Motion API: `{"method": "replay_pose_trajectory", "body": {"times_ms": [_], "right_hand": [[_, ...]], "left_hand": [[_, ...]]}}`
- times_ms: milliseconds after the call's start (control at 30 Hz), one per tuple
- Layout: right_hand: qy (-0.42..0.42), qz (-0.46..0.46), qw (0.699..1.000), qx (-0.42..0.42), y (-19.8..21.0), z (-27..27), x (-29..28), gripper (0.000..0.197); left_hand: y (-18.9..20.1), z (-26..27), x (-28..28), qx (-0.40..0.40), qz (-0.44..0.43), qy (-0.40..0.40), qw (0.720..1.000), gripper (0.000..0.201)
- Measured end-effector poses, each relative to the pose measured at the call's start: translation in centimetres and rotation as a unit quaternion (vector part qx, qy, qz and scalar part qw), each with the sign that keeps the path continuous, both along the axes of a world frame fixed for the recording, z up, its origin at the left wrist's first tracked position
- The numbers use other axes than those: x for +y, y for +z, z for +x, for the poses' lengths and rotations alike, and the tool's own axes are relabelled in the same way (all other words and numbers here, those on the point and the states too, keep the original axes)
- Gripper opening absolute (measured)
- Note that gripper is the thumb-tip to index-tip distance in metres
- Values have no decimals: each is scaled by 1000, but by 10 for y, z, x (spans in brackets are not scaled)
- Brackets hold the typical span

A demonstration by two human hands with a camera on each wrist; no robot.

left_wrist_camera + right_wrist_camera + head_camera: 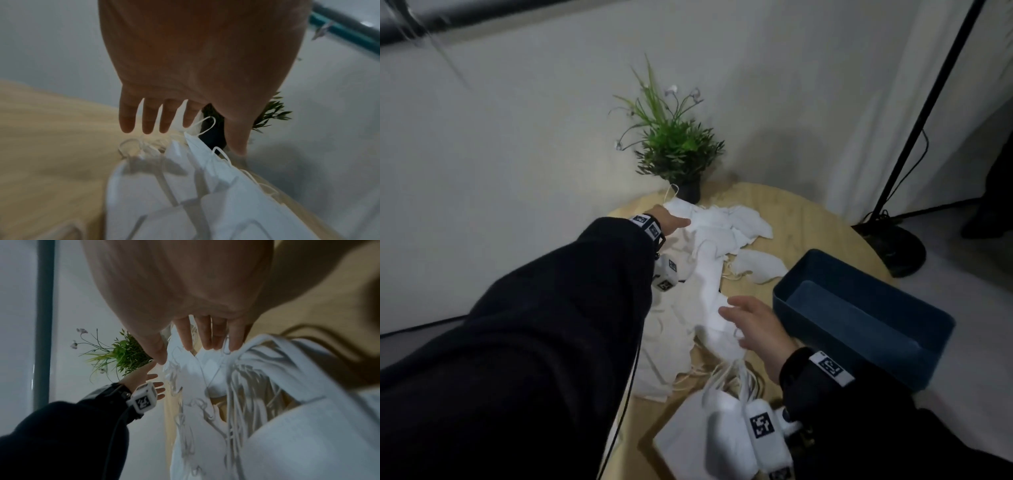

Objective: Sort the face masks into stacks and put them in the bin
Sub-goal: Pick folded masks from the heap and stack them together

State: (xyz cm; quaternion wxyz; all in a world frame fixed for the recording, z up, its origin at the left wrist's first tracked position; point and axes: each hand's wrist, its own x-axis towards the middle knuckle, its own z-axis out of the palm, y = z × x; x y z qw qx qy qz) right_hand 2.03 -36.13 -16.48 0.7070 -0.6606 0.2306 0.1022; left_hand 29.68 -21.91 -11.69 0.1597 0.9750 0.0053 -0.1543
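Both the left hand (pixel 671 222) and right hand (pixel 753 327) are spread flat, fingers straight, over the scattered white face masks (pixel 709 274). The far masks are crowded by a potted plant (pixel 678 150); the blue bin (pixel 866 318) is set just beside the right hand.

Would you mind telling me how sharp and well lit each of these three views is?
Head view: dim, soft overall; the potted plant casts a faint shadow on the wall, and straight lines bow near the edges. Left wrist view: the table is smeared by motion blur; the left hand is close and soft. Right wrist view: the near face masks are streaked and the right hand is blurred.
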Motion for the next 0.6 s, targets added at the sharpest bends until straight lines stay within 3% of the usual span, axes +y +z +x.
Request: {"method": "replay_pose_trajectory", "body": {"times_ms": [100, 233, 300, 500, 600], "right_hand": [[7, 21, 1000, -2, -4, 2, -2, 40], [14, 35, 999, 0, -10, 7, -4, 32], [7, 36, 999, -1, -13, 7, -4, 30], [2, 37, 999, 0, -15, 11, -3, 30], [6, 35, 999, 2, -9, 13, -2, 31]], "left_hand": [[-17, 14, -17, -1, -40, 48, 998, 102], [-50, 44, -39, 3, -26, 70, 997, 153], [-57, 45, -52, -2, -6, 71, 997, 146], [-38, 32, -74, -52, 106, -61, 991, 110], [-25, 23, -65, -33, 45, -66, 996, 100]]}}
